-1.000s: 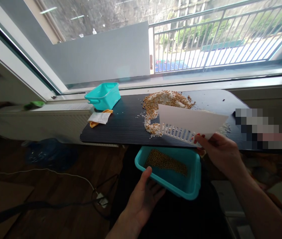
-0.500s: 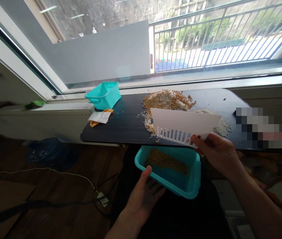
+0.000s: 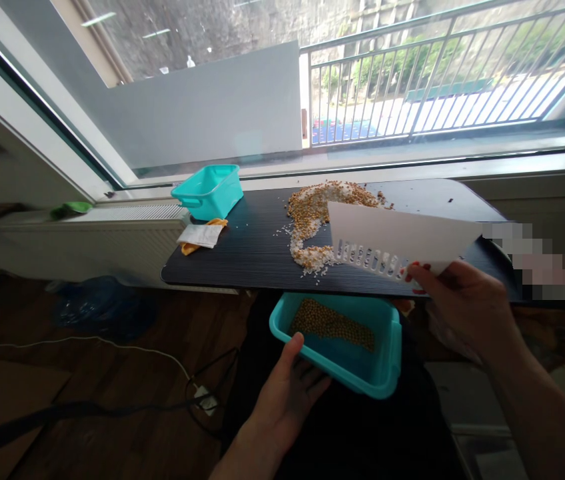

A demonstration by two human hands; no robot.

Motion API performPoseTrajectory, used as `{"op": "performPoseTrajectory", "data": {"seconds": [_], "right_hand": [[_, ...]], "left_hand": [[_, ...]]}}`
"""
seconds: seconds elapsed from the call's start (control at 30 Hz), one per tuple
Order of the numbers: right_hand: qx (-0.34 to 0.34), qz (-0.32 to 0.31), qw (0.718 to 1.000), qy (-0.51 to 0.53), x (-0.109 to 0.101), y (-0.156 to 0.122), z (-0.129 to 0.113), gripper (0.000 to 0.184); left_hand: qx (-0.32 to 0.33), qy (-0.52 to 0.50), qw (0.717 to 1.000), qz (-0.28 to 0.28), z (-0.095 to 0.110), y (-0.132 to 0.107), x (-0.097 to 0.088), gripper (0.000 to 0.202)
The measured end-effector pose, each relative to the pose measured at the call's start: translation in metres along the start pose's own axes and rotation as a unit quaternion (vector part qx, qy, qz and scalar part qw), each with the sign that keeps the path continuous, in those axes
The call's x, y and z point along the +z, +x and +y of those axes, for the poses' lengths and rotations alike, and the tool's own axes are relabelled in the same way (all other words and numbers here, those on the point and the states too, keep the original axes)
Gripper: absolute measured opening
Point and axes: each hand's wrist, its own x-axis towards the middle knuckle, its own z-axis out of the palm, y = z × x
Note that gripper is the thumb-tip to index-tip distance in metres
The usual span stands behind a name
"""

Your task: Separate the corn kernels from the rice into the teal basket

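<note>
In my left hand [image 3: 290,383] I grip the near side of a turquoise plastic basin [image 3: 396,363], thumb over the rim and fingers beneath. A layer of tan, bean-like grains [image 3: 332,323] lies inside it. My right hand [image 3: 462,290] pinches the lower right part of a white card with a row of slots [image 3: 397,230] along its lower edge. The card is held tilted over the dark table [image 3: 247,257]. Just left of and behind it spreads a mixed heap of tan and white grains [image 3: 307,207], which the card partly covers.
A second turquoise basin [image 3: 217,200] stands at the table's back left, by the window. In front of it lies a white paper on a yellow cloth [image 3: 200,235]. A blue plastic bag [image 3: 105,307], a white cable [image 3: 127,339] and a power socket [image 3: 206,400] are on the floor.
My right hand has moved right with the slotted card, uncovering more of the heap's near strand of grains. My left hand and the basin it holds have stayed put.
</note>
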Motion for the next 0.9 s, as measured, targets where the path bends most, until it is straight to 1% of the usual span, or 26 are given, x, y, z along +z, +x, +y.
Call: {"op": "performPoseTrajectory", "data": {"seconds": [0.03,0.1,0.17,0.27,0.33,0.47,0.57,0.67,0.73,0.9], "right_hand": [[0.007,0.01,1.0,-0.019,-0.002,0.004,0.0,0.028],[0.014,0.009,0.999,-0.042,-0.004,0.01,-0.002,0.026],[0.001,0.01,0.998,-0.056,-0.003,0.013,-0.003,0.025],[0.0,0.001,0.999,-0.038,-0.002,0.013,-0.003,0.025],[0.019,-0.017,1.0,-0.014,-0.002,0.011,-0.004,0.026],[0.05,-0.018,0.999,0.009,-0.005,0.006,-0.006,0.027],[0.027,-0.021,0.999,0.006,-0.003,0.004,-0.004,0.026],[0.005,-0.012,1.0,0.003,0.001,0.005,0.003,0.025],[0.007,-0.009,1.0,0.008,0.003,0.006,0.007,0.024],[0.025,-0.043,0.999,0.012,-0.004,0.005,0.009,0.024]], "left_hand": [[0.001,0.0,1.0,0.002,0.0,0.0,0.0,0.052],[0.001,-0.001,1.0,0.003,-0.001,0.0,0.0,0.052],[0.0,-0.003,1.0,-0.001,-0.001,0.001,0.0,0.052],[-0.002,-0.006,1.0,-0.004,-0.001,0.001,-0.001,0.053],[-0.002,-0.002,1.0,-0.003,-0.001,0.001,-0.001,0.054],[-0.004,0.01,1.0,-0.006,0.0,0.001,-0.001,0.055],[-0.007,0.015,1.0,-0.012,0.0,0.0,-0.001,0.056],[-0.01,0.013,1.0,-0.01,-0.001,0.0,-0.001,0.055],[-0.011,0.011,1.0,-0.005,0.0,0.0,-0.001,0.055],[-0.009,0.01,1.0,-0.005,0.0,0.0,0.0,0.057]]}}
